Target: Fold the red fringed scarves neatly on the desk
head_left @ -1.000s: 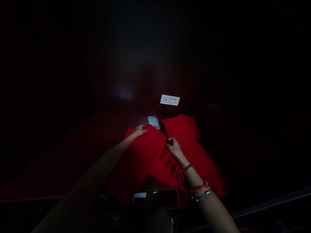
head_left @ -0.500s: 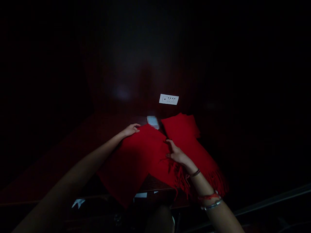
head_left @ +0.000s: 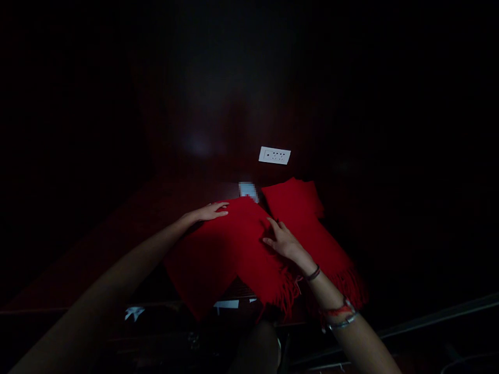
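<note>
A red fringed scarf (head_left: pixel 210 254) is folded over on a dark, shiny wooden surface, and its lower left corner hangs past the front edge. On its upper left edge rests my left hand (head_left: pixel 210 211), open, the fingers stretched over the cloth. My right hand (head_left: pixel 286 243) is open over the scarf's right side, thumb and fingers apart; whether it touches the cloth I cannot tell. Just right of it lies another red fringed piece (head_left: pixel 312 236), folded at its far end. Dim light hides whether the two pieces join.
A small pale, blurred-out object (head_left: pixel 248 190) lies behind the scarf. On the dark back wall is a white socket plate (head_left: pixel 274 155). Below the front edge (head_left: pixel 70 310) of the surface are white scraps (head_left: pixel 134 312). Both sides are very dark.
The fingers of my left hand have straightened over the cloth. The scarf's fringe beside my right hand lies lower and flatter. The view has shifted slightly.
</note>
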Demonstrator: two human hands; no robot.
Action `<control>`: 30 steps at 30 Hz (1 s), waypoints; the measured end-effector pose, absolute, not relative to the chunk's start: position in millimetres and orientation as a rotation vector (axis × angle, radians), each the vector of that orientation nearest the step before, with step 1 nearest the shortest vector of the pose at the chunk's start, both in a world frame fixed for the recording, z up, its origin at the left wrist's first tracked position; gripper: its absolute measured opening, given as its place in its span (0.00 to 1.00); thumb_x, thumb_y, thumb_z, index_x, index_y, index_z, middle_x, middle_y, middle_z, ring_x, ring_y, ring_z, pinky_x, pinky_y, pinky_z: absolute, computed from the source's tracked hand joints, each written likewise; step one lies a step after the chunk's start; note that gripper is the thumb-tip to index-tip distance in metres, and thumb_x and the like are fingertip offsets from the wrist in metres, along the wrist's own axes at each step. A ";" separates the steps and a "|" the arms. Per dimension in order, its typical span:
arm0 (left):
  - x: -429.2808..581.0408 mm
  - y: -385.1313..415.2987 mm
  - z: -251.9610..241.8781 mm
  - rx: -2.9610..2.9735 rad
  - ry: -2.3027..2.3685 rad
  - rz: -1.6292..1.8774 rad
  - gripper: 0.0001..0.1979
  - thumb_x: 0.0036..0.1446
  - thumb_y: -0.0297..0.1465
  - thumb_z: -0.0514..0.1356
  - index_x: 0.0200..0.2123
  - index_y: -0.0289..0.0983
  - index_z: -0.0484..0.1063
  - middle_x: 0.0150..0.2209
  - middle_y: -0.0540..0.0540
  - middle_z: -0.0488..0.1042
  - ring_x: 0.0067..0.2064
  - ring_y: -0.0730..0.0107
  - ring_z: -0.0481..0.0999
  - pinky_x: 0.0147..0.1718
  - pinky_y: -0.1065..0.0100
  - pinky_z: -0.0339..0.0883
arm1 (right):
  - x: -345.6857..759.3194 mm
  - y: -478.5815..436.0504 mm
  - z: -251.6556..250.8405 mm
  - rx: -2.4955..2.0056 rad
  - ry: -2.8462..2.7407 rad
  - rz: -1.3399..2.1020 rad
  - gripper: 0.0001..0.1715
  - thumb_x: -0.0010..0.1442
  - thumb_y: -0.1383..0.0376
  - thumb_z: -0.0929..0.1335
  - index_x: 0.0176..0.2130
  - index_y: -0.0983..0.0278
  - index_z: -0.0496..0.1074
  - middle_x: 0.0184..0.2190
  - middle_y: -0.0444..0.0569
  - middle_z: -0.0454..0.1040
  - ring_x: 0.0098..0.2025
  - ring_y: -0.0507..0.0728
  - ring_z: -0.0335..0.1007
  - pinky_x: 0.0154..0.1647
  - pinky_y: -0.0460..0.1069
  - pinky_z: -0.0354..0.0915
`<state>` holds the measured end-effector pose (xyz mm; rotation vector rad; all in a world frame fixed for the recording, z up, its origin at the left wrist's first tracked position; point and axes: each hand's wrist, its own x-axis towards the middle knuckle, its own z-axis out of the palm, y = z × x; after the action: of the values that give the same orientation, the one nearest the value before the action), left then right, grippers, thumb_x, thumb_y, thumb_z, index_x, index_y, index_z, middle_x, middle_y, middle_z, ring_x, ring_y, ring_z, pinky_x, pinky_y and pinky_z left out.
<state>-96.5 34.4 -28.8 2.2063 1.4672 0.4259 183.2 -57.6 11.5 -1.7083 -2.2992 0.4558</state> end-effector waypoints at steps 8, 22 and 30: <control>-151.3 36.4 -37.5 2.261 1.738 0.303 0.23 0.52 0.40 0.48 0.50 0.38 0.60 0.53 0.43 0.59 0.54 0.64 0.57 0.52 0.65 0.46 | 131.3 -16.2 2.6 -1.743 -2.314 0.352 0.33 0.54 0.58 0.62 0.55 0.70 0.51 0.49 0.62 0.59 0.49 0.61 0.58 0.46 0.51 0.56; -81.4 99.8 -14.7 1.762 2.153 0.529 0.21 0.51 0.32 0.53 0.50 0.36 0.59 0.48 0.40 0.66 0.47 0.60 0.67 0.41 0.67 0.59 | 121.1 -69.2 -19.6 -1.805 -2.559 0.123 0.35 0.55 0.52 0.56 0.55 0.73 0.53 0.56 0.65 0.50 0.56 0.68 0.45 0.51 0.61 0.48; -109.5 113.3 -24.9 1.679 2.245 0.602 0.16 0.52 0.32 0.51 0.46 0.40 0.63 0.45 0.44 0.68 0.44 0.63 0.69 0.38 0.68 0.62 | 174.1 -73.0 19.0 -1.933 -2.479 0.308 0.12 0.50 0.73 0.61 0.33 0.66 0.72 0.31 0.60 0.72 0.39 0.62 0.67 0.38 0.54 0.59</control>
<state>-109.5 113.3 -24.9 1.6792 2.2454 0.6019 174.1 -73.0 19.0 -1.9335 -2.4790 0.3084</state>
